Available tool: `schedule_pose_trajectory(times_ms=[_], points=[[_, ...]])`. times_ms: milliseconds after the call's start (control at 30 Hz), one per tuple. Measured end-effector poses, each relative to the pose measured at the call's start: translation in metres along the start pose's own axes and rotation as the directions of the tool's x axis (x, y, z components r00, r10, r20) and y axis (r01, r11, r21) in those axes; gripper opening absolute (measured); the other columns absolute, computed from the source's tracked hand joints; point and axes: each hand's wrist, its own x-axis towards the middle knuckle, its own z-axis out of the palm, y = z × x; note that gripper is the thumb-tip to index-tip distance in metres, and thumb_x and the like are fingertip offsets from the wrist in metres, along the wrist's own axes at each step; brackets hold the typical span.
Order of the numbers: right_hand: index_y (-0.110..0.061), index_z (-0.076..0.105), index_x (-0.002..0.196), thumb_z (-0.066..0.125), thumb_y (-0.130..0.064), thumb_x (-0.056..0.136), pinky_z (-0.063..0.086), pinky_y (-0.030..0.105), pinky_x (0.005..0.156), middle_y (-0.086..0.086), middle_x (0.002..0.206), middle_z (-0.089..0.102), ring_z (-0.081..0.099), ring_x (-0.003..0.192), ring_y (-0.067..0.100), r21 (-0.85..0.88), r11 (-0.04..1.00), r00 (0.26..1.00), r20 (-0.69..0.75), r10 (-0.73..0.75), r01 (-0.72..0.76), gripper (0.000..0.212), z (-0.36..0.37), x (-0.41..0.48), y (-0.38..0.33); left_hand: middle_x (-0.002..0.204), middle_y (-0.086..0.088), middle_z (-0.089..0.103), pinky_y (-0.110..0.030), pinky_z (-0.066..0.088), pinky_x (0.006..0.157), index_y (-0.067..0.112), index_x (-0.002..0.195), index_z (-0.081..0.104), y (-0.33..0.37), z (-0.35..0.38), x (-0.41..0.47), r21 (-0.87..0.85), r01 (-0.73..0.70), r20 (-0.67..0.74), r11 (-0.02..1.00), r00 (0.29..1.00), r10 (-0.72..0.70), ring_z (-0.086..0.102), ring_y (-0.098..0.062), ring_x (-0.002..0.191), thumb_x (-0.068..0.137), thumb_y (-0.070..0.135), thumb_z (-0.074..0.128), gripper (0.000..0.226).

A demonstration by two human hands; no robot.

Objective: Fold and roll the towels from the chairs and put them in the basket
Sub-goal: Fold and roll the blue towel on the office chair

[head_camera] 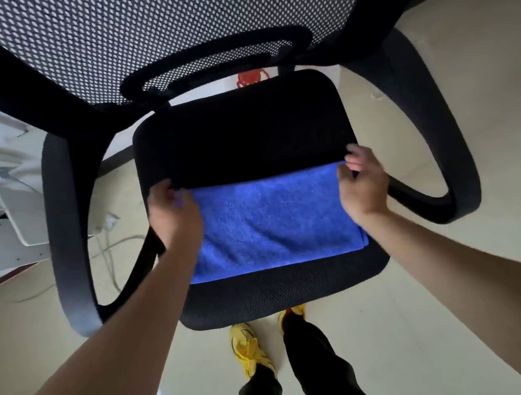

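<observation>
Fingers [353, 159] on my right hand [363, 185] are curled round the far right corner of the blue towel [274, 221], and my left hand [173, 211] grips the far left corner the same way. Towel's lying folded flat on the near half of the black chair seat [241, 136], one hand at each end.

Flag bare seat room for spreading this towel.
Free: seat back half, between blue towel and mesh backrest; narrow strip along the seat front. Crowded: towel's far corners, gripped by left hand and right hand.
</observation>
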Motion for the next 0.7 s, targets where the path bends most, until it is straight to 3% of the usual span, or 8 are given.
schedule_pose_trajectory(times_ms=[33, 100, 167, 200, 367, 467, 600, 700], points=[[-0.006, 0.055, 0.129, 0.056, -0.01, 0.093, 0.046, 0.03, 0.098, 0.01, 0.123, 0.061, 0.059, 0.11, 0.021, -0.106, 0.973, 0.979, 0.047, -0.2, 0.204, 0.036, 0.007, -0.011, 0.002, 0.113, -0.011, 0.06, -0.03, 0.043, 0.085, 0.009, 0.121, 0.06, -0.003, 0.004, -0.014, 0.064, -0.192, 0.034, 0.979, 0.981, 0.19, 0.058, -0.024, 0.098, 0.087, 0.017, 0.053, 0.035], [-0.002, 0.055, 0.129, 0.055, -0.006, 0.092, 0.041, 0.038, 0.105, 0.017, 0.133, 0.056, 0.052, 0.124, 0.032, -0.281, 0.818, 0.864, 0.208, -0.458, 0.501, 0.038, 0.025, -0.03, 0.01, 0.124, -0.018, 0.055, -0.034, 0.043, 0.089, 0.005, 0.12, 0.06, -0.011, 0.018, -0.038, 0.173, -0.512, 0.158, 0.841, 0.858, 0.489, 0.055, -0.032, 0.108, 0.089, 0.013, 0.048, 0.034], [-0.003, 0.054, 0.132, 0.056, -0.004, 0.09, 0.04, 0.046, 0.105, 0.019, 0.142, 0.048, 0.044, 0.134, 0.036, -0.377, 0.672, 0.77, 0.353, -0.532, 0.637, 0.043, 0.048, -0.043, 0.019, 0.135, -0.022, 0.051, -0.047, 0.042, 0.098, 0.005, 0.122, 0.06, -0.03, 0.04, -0.048, 0.3, -0.692, 0.29, 0.656, 0.722, 0.629, 0.049, -0.039, 0.123, 0.09, 0.015, 0.044, 0.037], [-0.003, 0.052, 0.134, 0.056, -0.006, 0.09, 0.039, 0.048, 0.106, 0.019, 0.145, 0.045, 0.04, 0.137, 0.035, -0.407, 0.615, 0.737, 0.401, -0.543, 0.675, 0.044, 0.058, -0.048, 0.022, 0.14, -0.022, 0.048, -0.052, 0.039, 0.103, 0.006, 0.125, 0.059, -0.041, 0.047, -0.049, 0.352, -0.725, 0.352, 0.592, 0.688, 0.634, 0.044, -0.039, 0.13, 0.092, 0.017, 0.043, 0.039], [-0.008, 0.044, 0.142, 0.043, -0.036, 0.097, 0.028, 0.049, 0.114, 0.013, 0.154, 0.035, 0.031, 0.143, 0.028, -0.506, 0.443, 0.671, 0.506, -0.542, 0.74, 0.053, 0.07, -0.038, 0.043, 0.157, -0.014, 0.023, -0.052, 0.01, 0.118, 0.022, 0.148, 0.033, -0.073, 0.05, -0.025, 0.546, -0.727, 0.478, 0.417, 0.679, 0.558, 0.017, -0.031, 0.146, 0.095, 0.047, 0.034, 0.058], [-0.012, 0.038, 0.147, 0.039, -0.049, 0.097, 0.019, 0.046, 0.117, 0.009, 0.157, 0.029, 0.023, 0.146, 0.025, -0.581, 0.413, 0.705, 0.473, -0.529, 0.701, 0.062, 0.047, -0.008, 0.063, 0.16, -0.013, 0.014, -0.049, 0.002, 0.119, 0.023, 0.152, 0.021, -0.08, 0.046, -0.006, 0.593, -0.67, 0.444, 0.447, 0.735, 0.513, 0.007, -0.03, 0.148, 0.092, 0.059, 0.031, 0.071], [-0.009, 0.031, 0.149, 0.025, -0.051, 0.1, 0.021, 0.051, 0.116, 0.014, 0.158, 0.025, 0.02, 0.147, 0.028, -0.676, 0.494, 0.829, 0.353, -0.434, 0.547, 0.065, 0.011, 0.009, 0.083, 0.159, -0.017, 0.013, -0.053, 0.004, 0.119, 0.018, 0.152, 0.021, -0.079, 0.044, -0.008, 0.62, -0.558, 0.344, 0.551, 0.825, 0.449, 0.005, -0.033, 0.148, 0.093, 0.06, 0.029, 0.073], [-0.005, 0.031, 0.148, 0.026, -0.047, 0.1, 0.02, 0.053, 0.116, 0.018, 0.157, 0.025, 0.02, 0.146, 0.031, -0.676, 0.523, 0.84, 0.288, -0.461, 0.519, 0.063, 0.005, -0.007, 0.078, 0.158, -0.02, 0.016, -0.053, 0.008, 0.118, 0.014, 0.149, 0.029, -0.074, 0.04, -0.027, 0.575, -0.572, 0.32, 0.584, 0.815, 0.483, 0.009, -0.036, 0.147, 0.095, 0.051, 0.032, 0.067]])
